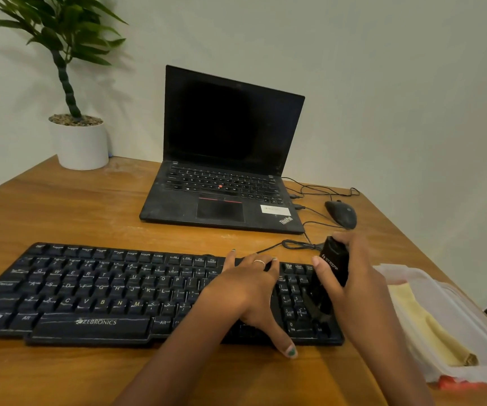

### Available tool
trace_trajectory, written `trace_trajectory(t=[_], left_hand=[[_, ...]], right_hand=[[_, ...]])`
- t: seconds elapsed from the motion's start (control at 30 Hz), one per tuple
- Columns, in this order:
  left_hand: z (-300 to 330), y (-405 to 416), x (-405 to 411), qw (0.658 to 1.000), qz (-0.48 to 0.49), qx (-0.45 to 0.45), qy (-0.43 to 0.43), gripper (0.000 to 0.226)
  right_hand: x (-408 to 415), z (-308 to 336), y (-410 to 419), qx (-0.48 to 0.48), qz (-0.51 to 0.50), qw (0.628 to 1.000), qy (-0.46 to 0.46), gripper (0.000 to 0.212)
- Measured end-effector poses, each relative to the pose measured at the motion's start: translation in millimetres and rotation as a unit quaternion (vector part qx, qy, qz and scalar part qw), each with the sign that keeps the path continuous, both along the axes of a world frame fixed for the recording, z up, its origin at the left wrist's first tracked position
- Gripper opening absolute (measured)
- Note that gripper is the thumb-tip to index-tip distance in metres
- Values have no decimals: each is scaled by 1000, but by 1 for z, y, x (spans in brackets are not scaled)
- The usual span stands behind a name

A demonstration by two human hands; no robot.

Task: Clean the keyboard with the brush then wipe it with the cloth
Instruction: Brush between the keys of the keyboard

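Note:
A black keyboard [96, 291] lies across the near part of the wooden desk. My left hand [251, 291] rests flat on its right half, fingers spread over the keys and thumb at the front edge. My right hand [356, 285] grips a black brush [331, 273] with white lettering, held upright over the number pad with its lower end down among the keys. A folded yellow cloth [423, 326] lies in a clear plastic container [470, 315] just to the right of the keyboard.
An open black laptop [224, 159] with a dark screen stands behind the keyboard. A black mouse [341, 213] and loose cables [309, 244] lie to its right. A potted plant [79, 142] occupies the far left corner by the wall.

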State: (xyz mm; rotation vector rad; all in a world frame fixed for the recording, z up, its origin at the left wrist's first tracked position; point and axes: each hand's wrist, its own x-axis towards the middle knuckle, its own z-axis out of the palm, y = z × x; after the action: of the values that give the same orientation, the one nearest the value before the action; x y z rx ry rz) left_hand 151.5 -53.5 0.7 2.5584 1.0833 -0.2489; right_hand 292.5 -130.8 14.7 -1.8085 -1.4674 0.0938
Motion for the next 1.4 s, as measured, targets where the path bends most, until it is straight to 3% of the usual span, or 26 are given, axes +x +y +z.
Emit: trace_trajectory(t=[0.07, 0.23, 0.4, 0.57, 0.7, 0.87, 1.03, 1.2, 1.33, 1.4], left_hand=[[0, 0, -1, 1000, -1, -2, 0, 131], [0, 0, 0, 1000, 0, 0, 1, 131], [0, 0, -1, 1000, -3, 3, -6, 130], [-1, 0, 0, 1000, -2, 3, 1, 132], [-1, 0, 0, 1000, -1, 0, -1, 131], [-1, 0, 0, 1000, -1, 0, 4, 131], [0, -1, -1, 1000, 0, -1, -2, 131], [0, 0, 1, 1000, 2, -1, 5, 131], [0, 0, 0, 1000, 2, 2, 6, 131], [0, -1, 0, 1000, 1, 0, 3, 131]], right_hand=[[6, 9, 0, -28, 18, 999, 2, 29], [-4, -3, 0, 59, -37, 997, 12, 35], [10, 8, 4, -30, 7, 1000, -6, 29], [-3, -5, 6, 55, -45, 997, -8, 34], [11, 9, 9, -49, 5, 998, -29, 29], [-5, -2, 7, 62, -11, 998, -12, 32], [5, 7, 13, -32, 19, 999, -37, 29], [-7, -5, 15, 73, -24, 997, -15, 35], [7, 8, 23, -34, 11, 999, -35, 29], [5, 8, 23, 3, -1, 1000, -27, 33]])
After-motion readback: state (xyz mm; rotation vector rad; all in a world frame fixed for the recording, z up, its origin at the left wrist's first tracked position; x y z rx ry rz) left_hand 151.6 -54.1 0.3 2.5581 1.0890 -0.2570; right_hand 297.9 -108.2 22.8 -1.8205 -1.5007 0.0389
